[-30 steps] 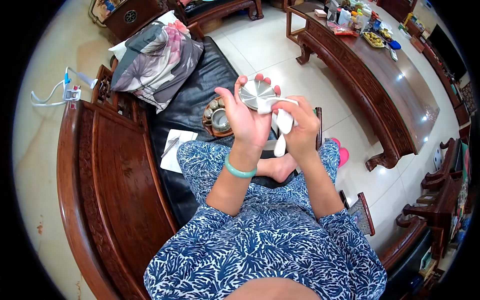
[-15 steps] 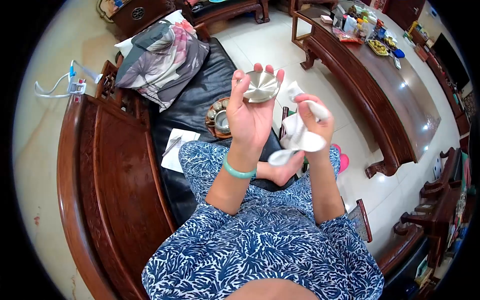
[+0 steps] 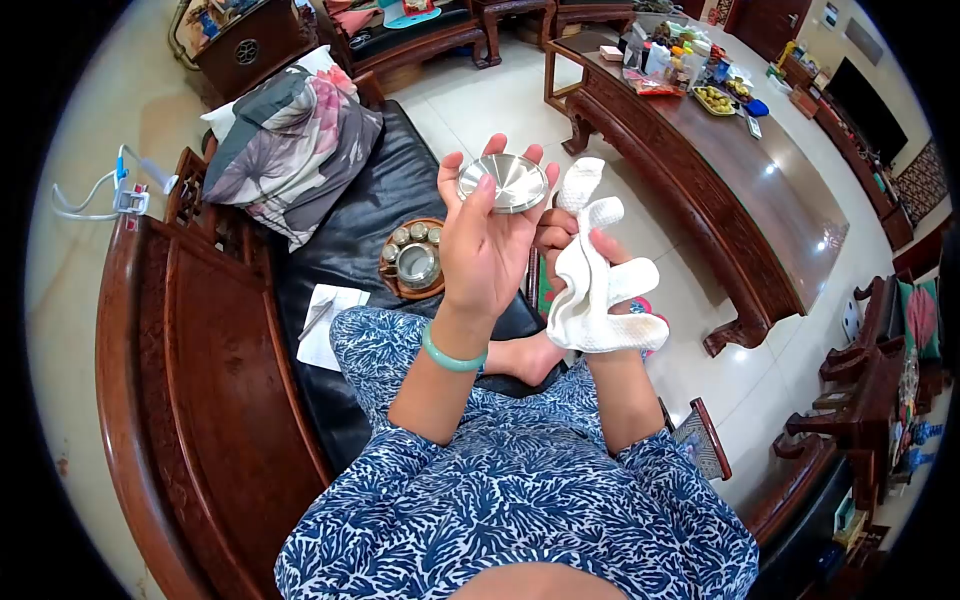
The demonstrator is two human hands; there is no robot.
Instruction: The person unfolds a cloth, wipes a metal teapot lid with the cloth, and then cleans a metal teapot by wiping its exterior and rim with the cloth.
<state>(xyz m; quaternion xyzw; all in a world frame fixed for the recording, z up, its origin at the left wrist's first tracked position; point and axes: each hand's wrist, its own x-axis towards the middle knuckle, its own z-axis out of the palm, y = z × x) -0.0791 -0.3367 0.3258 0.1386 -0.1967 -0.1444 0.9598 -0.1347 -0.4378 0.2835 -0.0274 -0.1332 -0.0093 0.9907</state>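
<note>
Any writing on the paper (image 3: 326, 350) and on the packages (image 3: 655, 62) is too small to be read. In comparison with the frame of half a second ago, the cloth (image 3: 590, 325) is more spread, and it hangs in loose white folds from the right hand (image 3: 556, 232). The fingers of this hand are grasping it, although the folds hide part of them. The left hand (image 3: 480, 250) is grasping the disc (image 3: 518, 180), as before, but the thumb now lies over its near edge. The disc is in the air above the lap, its shiny face up, and the upper end of the cloth is just beside it.

The seat (image 3: 345, 240) is black and smooth. On it are the paper with a pen (image 3: 317, 318) on top, a round tray (image 3: 410, 296) bearing a bowl (image 3: 417, 266) and small cups (image 3: 419, 231), and a flowered pillow (image 3: 300, 150). Beyond the pale tiled floor (image 3: 740, 370), a long wooden desk (image 3: 760, 210) carries the packages and a plate of yellow fruit (image 3: 714, 100).
</note>
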